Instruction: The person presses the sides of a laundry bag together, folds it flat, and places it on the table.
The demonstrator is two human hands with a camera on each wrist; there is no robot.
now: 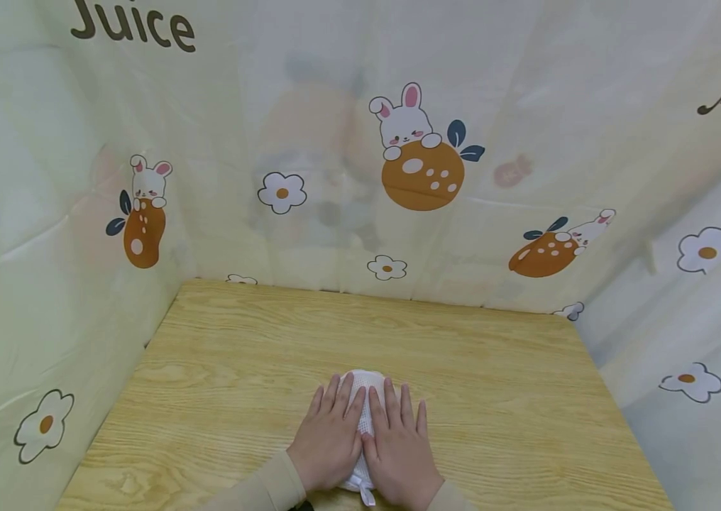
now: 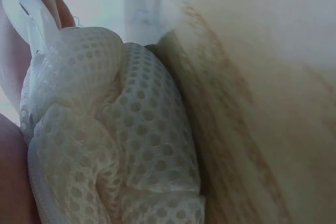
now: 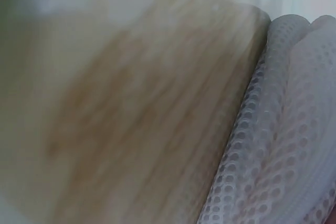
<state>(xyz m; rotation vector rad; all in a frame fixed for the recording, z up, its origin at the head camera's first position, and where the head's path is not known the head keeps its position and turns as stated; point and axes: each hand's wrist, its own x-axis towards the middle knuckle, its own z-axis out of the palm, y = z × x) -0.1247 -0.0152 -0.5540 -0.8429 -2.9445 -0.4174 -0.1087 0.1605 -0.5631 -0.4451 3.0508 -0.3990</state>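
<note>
A white mesh bag (image 1: pixel 365 419), folded into a compact bundle, lies on the wooden table (image 1: pixel 239 341) near its front edge. My left hand (image 1: pixel 330 436) rests flat on the bag's left side, fingers straight and pointing away. On the right side my right hand (image 1: pixel 400 443) lies the same way, its thumb beside the left one. A small white fabric loop (image 1: pixel 367 495) sticks out at the near end. The left wrist view shows the mesh bag (image 2: pixel 152 129) bulging in folds, with its loop above. In the right wrist view, layered mesh (image 3: pixel 262 145) sits against the wood.
Pale printed curtains (image 1: pixel 322 234) with rabbits, oranges and flowers hang along the back and both sides of the table. Light sleeves (image 1: pixel 280 482) cover the forearms. Wood-grain tabletop extends behind and to both sides of the bag.
</note>
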